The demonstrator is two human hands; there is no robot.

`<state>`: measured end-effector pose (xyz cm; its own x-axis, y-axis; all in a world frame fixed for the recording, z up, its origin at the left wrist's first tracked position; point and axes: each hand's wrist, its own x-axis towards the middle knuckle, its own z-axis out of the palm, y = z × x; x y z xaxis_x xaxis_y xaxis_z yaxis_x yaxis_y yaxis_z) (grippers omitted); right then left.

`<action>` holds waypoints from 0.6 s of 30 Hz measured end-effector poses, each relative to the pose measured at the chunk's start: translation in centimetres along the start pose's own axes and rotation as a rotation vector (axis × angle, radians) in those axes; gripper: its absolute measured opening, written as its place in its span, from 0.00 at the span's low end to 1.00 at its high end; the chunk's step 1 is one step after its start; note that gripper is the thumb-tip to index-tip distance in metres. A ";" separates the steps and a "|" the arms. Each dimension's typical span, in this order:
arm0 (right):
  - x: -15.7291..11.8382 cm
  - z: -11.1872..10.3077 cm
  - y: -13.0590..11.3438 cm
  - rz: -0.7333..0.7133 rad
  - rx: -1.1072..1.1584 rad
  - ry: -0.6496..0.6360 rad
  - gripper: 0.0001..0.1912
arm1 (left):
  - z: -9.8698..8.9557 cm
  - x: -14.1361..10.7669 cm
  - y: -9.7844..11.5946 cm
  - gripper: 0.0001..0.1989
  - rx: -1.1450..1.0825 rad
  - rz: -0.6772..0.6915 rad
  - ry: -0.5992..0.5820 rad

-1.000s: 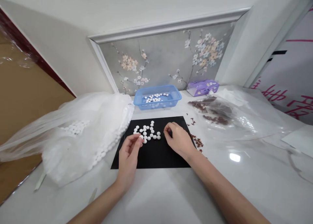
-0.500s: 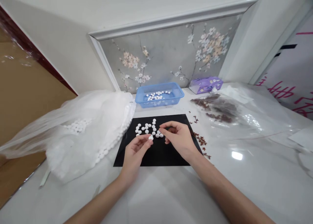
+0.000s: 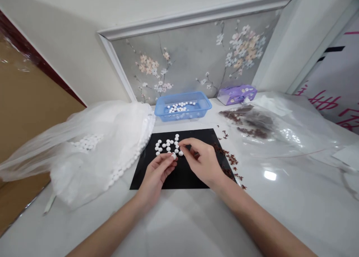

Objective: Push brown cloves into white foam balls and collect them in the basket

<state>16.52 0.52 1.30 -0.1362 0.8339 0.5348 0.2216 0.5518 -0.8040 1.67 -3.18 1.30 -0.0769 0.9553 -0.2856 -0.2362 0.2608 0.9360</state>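
Between thumb and fingers, my left hand [image 3: 158, 174] pinches a small white ball [image 3: 174, 156] above the black mat [image 3: 183, 178]. My right hand [image 3: 203, 161] is closed in a pinch just up and to the right of it, its fingertips close to the loose balls; whatever sits between those fingertips is too small to make out. Several loose white balls [image 3: 168, 149] lie on the mat beyond my hands. Small brown star-shaped pieces [image 3: 232, 159] are scattered along the mat's right edge, partly hidden by my right hand and wrist.
Behind the mat stands a blue plastic basket [image 3: 183, 116] with white balls inside. White netting with ball trim [image 3: 106, 148] spreads on the left. A clear bag [image 3: 269, 137] with brown pieces and a purple tissue pack [image 3: 238, 95] are at the right.
My right hand has shifted slightly left, its fingertips now over the balls nearer my left hand. The left hand still holds its white ball. The view has tilted slightly.
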 end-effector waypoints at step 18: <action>-1.1 0.7 -0.1 -0.155 -0.208 -0.161 0.11 | -0.3 0.2 -0.3 0.08 -0.092 0.008 -0.058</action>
<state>15.97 -0.45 0.59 -0.3318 0.7395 0.5857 0.3766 0.6730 -0.6365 1.44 -3.13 0.94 -0.0238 0.9644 -0.2635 -0.3236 0.2420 0.9147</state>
